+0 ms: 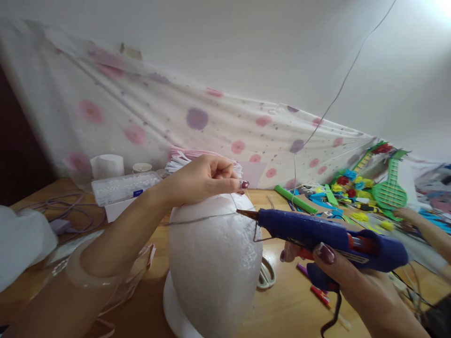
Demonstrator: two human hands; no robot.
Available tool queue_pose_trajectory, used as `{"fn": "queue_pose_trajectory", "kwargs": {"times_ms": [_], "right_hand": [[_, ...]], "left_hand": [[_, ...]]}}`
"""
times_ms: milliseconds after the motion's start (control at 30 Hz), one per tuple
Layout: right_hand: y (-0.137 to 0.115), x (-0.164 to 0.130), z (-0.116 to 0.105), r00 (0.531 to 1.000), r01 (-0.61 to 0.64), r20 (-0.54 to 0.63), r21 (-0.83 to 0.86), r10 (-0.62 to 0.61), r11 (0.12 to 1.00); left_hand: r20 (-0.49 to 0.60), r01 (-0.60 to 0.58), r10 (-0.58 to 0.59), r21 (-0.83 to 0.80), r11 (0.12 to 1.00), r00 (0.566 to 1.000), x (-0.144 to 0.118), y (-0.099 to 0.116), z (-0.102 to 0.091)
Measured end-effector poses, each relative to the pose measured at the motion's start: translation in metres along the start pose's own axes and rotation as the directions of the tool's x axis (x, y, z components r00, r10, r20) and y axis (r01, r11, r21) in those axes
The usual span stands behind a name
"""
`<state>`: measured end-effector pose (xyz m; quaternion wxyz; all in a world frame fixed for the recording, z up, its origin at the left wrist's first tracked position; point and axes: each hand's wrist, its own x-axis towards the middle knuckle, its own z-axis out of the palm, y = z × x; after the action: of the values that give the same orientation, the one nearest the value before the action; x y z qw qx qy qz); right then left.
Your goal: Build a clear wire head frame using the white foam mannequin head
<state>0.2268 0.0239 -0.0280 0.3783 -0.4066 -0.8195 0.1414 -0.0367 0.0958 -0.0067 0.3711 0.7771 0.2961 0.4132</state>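
Toward the left edge of the wooden table (282, 310) lie a looped lilac cable (66, 206), one clear plastic box (125, 187) of small white pieces, one white roll (107, 165) and one small lidded jar (142, 167). The left hand (202, 180) has its fingers pressed together at the tips, pinching a thin wire (200, 218) that runs across the top of the foam head (214, 263). This one white, egg-shaped, rough-surfaced form stands upright on a white base near the table's front edge, which cuts off its bottom. Behind it a stack of pink and white strips (183, 159) is mostly hidden, and one pair of scissors (267, 274) shows only partly. The right hand (338, 267) is wrapped around one blue glue gun (331, 237), finger on the orange trigger, nozzle touching the head's top. Toward the right edge, colourful paper crafts (352, 188) blur together, uncountable.
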Motion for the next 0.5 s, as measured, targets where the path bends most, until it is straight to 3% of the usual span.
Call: {"fn": "queue_pose_trajectory", "kwargs": {"times_ms": [200,333,500], "right_hand": [[-0.002,-0.005,-0.001,0.998,0.001,-0.064,-0.023,-0.003,1.000],[-0.008,-0.005,-0.006,0.993,0.021,-0.115,-0.142,-0.038,0.990],[-0.016,0.005,-0.014,0.993,0.118,0.014,-0.102,-0.117,0.988]], "left_hand": [[0.007,-0.007,0.007,0.006,1.000,1.000,0.000,-0.002,-0.001],[0.007,-0.010,0.010,0.024,1.000,1.000,0.000,-0.003,0.000],[-0.001,-0.032,0.032,0.026,0.999,0.999,0.001,-0.002,0.000]]}}
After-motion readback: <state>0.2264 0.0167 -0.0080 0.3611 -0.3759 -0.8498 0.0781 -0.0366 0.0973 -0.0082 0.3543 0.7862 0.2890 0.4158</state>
